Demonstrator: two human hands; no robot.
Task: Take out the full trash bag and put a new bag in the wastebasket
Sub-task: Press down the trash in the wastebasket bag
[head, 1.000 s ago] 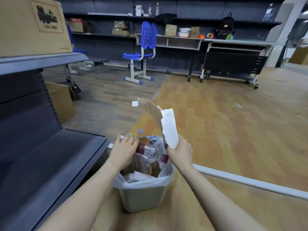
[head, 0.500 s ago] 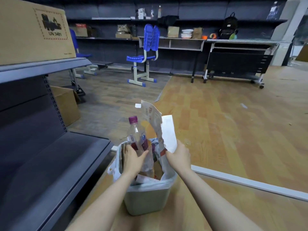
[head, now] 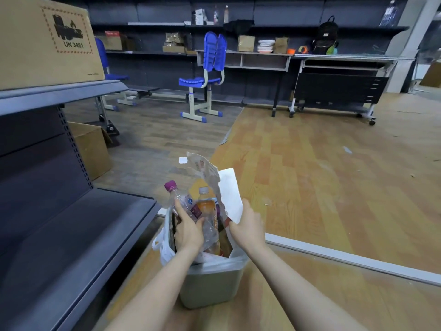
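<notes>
Down at six o'clock, close in, the grey wastebasket [head: 210, 290] stands on the wooden floor, a translucent white trash bag [head: 164, 247] folded over its rim and stuffed well above it. The left hand [head: 188, 231] curls around a clear plastic bottle [head: 185, 206] with a purple cap, thumb on one side and fingers on the other, the bottle tilted toward eleven o'clock. Just beside it an orange drink bottle [head: 206, 206] pokes up out of the bag. The right hand [head: 248, 226] is closed at the right side of the bag's mouth, where torn paper [head: 228, 192] stands up out of the trash — it seems to grip the bag's edge together with the paper, though its fingers are hidden from here.

At nine o'clock runs a dark metal shelving unit [head: 71, 235], a large cardboard box [head: 47, 41] marked UN 3481 on its upper shelf, and another carton [head: 91, 149] on the floor behind it. Farther off at twelve o'clock stands a blue chair [head: 205, 77], then desks [head: 262, 60] and wall shelves — a black backpack [head: 327, 34] sits toward one o'clock.
</notes>
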